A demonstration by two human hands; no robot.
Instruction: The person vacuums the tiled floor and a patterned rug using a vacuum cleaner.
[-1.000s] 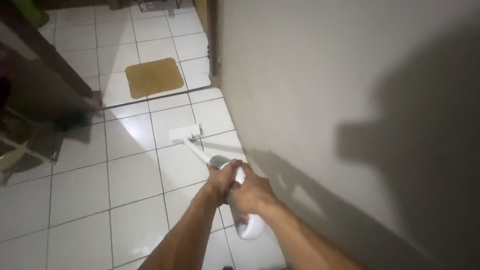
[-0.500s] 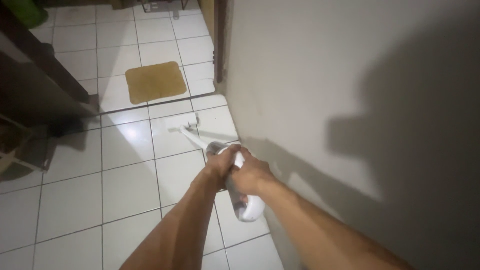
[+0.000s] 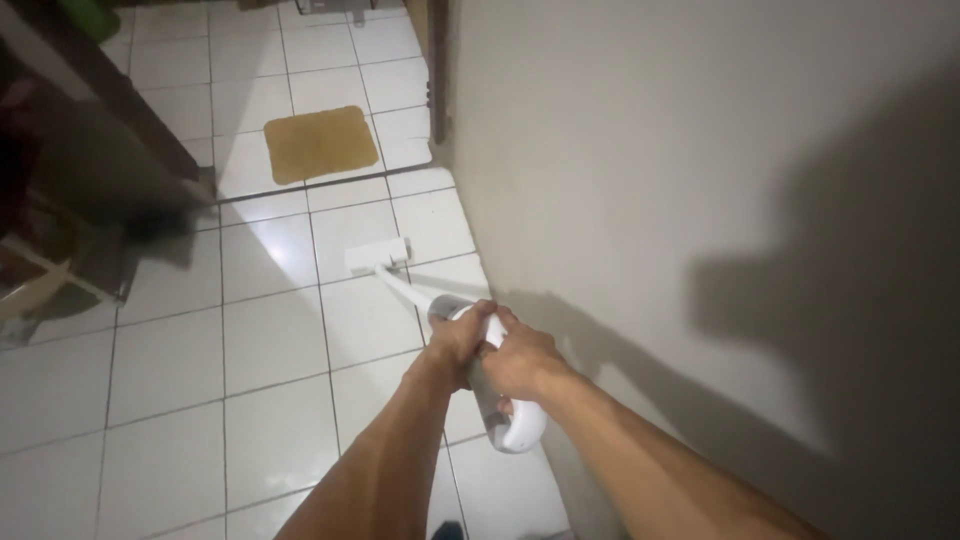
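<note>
Both my hands grip a white stick vacuum [image 3: 512, 425] by its handle. My left hand [image 3: 460, 338] wraps the upper body, my right hand [image 3: 520, 362] holds just behind it. The thin white tube [image 3: 405, 291] runs forward and down to the flat white floor head [image 3: 377, 256], which rests on the white tiled floor [image 3: 260, 360] close to the wall. The rounded rear end of the vacuum sticks out below my right hand.
A pale wall [image 3: 650, 180] runs along the right, its corner near a wooden door frame [image 3: 436, 70]. A tan mat [image 3: 321, 143] lies beyond a floor threshold. Dark furniture [image 3: 90, 150] and a low shelf [image 3: 40, 270] stand at the left.
The floor head was pushed forward toward the threshold half a second ago, then drawn back toward me. Both hands kept their grip on the vacuum.
</note>
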